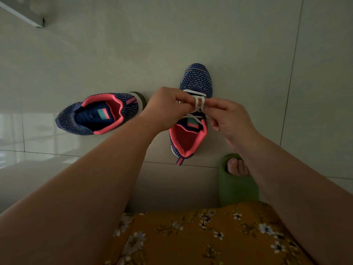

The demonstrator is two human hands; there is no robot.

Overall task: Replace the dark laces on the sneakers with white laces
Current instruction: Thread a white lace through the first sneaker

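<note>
The navy knit sneaker with a coral lining stands on the pale tiled floor, its long axis running away from the wearer, toe far and heel near. A flat white lace is crossed over its tongue; the strands are pinched by the curled fingers of the left hand and the right hand. The lace ends and eyelets are hidden by the hands. The matching second sneaker lies crosswise to the left, toe pointing left, apparently unlaced.
</note>
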